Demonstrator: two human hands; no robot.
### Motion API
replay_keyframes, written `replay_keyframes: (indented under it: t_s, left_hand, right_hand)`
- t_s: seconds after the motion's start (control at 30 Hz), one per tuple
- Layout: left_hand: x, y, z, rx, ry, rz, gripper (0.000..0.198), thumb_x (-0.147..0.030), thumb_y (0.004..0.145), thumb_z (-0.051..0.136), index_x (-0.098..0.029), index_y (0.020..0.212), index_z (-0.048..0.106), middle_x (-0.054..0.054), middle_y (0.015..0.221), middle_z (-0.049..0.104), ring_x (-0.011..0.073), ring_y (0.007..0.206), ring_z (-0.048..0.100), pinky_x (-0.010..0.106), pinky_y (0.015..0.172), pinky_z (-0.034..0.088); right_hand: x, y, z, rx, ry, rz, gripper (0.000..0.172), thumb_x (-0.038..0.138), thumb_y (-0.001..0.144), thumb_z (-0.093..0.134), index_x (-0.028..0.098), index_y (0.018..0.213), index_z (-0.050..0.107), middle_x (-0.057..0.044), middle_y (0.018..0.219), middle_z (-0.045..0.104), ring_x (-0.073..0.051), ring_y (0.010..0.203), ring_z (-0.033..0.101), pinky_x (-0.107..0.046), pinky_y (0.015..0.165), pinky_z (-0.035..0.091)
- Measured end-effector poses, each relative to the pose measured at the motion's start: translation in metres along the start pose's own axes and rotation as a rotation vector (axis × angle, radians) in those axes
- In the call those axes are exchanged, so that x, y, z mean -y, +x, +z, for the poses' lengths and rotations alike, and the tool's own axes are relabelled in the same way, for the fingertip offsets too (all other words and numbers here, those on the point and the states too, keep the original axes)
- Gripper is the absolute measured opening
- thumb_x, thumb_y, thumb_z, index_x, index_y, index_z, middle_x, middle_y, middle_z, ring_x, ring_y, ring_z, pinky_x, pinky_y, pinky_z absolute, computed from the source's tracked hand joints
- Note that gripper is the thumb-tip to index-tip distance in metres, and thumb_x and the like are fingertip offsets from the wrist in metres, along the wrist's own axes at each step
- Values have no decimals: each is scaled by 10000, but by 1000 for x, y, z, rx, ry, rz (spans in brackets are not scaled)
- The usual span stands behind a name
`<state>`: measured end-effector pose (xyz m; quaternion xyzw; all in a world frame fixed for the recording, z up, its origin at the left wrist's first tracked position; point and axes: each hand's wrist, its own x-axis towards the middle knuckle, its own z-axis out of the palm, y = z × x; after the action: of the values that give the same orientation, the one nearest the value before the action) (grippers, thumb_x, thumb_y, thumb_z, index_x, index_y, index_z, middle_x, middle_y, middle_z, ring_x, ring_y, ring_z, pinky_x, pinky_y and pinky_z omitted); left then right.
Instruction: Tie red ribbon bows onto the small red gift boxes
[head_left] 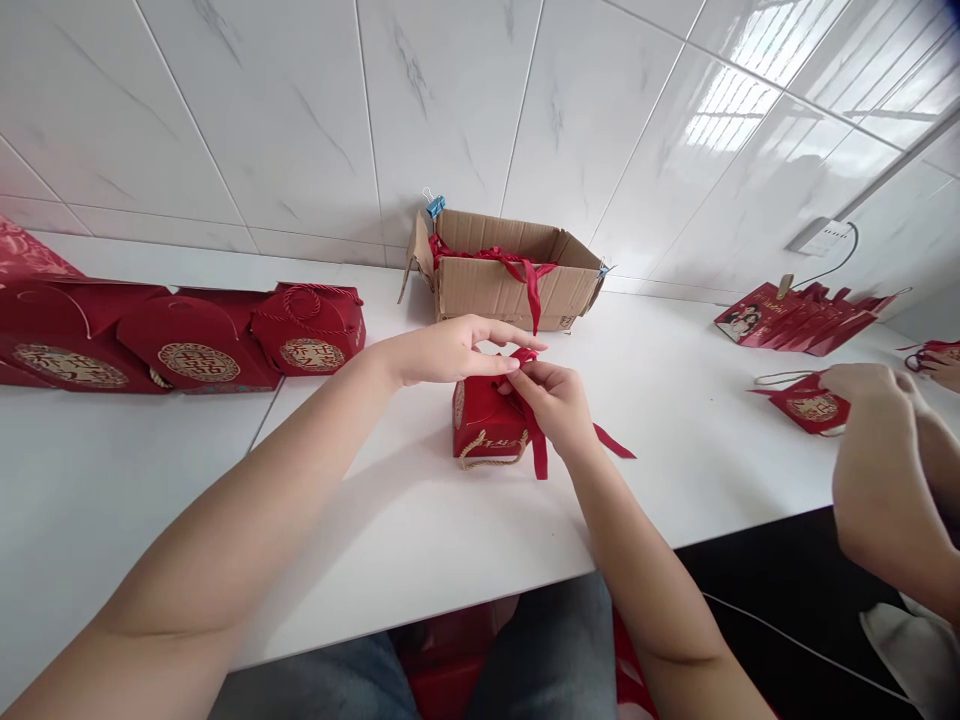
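A small red gift box (486,412) with gold print and a twisted rope handle (495,461) sits on the white table. Red ribbon (538,452) is gathered over its top, with tails hanging down the right side. My left hand (442,352) reaches over the box from the left, its thumb tip on the gathered ribbon and its index finger stretched out above. From the right, my right hand (556,398) pinches the same ribbon between thumb and fingers. My fingers partly cover the knot or loop, so its shape is unclear.
Behind the gift box stands an open cardboard carton (517,290) with red ribbons draped over its edge. Larger red boxes (199,350) line the left side. At right, another person's hand (874,420) is at a red box (810,405), near red bags (802,318).
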<state>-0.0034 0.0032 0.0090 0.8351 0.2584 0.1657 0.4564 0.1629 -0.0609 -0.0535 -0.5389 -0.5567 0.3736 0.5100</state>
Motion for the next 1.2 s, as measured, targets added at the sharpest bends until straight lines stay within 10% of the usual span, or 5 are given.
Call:
replay_keyframes:
  t_s: [0.47, 0.63, 0.8, 0.97, 1.2]
  left_hand:
    - [-17, -9, 2, -310, 152, 55, 198, -295, 848, 580, -209, 1026, 594, -24, 671, 581, 144, 709, 583, 306, 693, 464]
    - [-14, -3, 8, -284, -212, 108, 384, -309, 832, 615, -237, 1206, 561, 66, 1158, 657, 202, 1055, 609, 360, 874, 484]
    - [-1, 3, 8, -447, -38, -39, 446, -378, 802, 643, -232, 1212, 544, 88, 1255, 595, 228, 1190, 528, 394, 982, 435]
    - [5, 1, -2, -174, -41, -202, 406, -413, 711, 728, -195, 1037, 623, 78, 1081, 673, 217, 988, 623, 364, 845, 498]
    - [10, 3, -2, -154, -11, -177, 300, -335, 672, 755, -176, 914, 676, 58, 881, 706, 199, 842, 651, 329, 729, 504]
  right_hand:
    - [4, -2, 2, 50, -8, -3, 273, 426, 816, 626, 178, 741, 713, -37, 739, 719, -158, 707, 629, -261, 638, 471]
    - [3, -3, 1, 66, -65, -33, 320, 453, 819, 620, 183, 659, 682, -33, 705, 706, -158, 683, 604, -271, 638, 455]
    - [3, -3, 0, 54, -59, -33, 323, 461, 816, 620, 184, 663, 681, -36, 726, 705, -158, 695, 600, -273, 646, 453]
    - [3, -3, 0, 40, -51, -37, 313, 458, 823, 616, 182, 682, 665, -36, 735, 717, -152, 687, 614, -269, 651, 463]
    - [-3, -4, 5, -16, 67, -29, 305, 445, 791, 665, 227, 935, 507, -7, 702, 720, -185, 730, 689, -289, 657, 508]
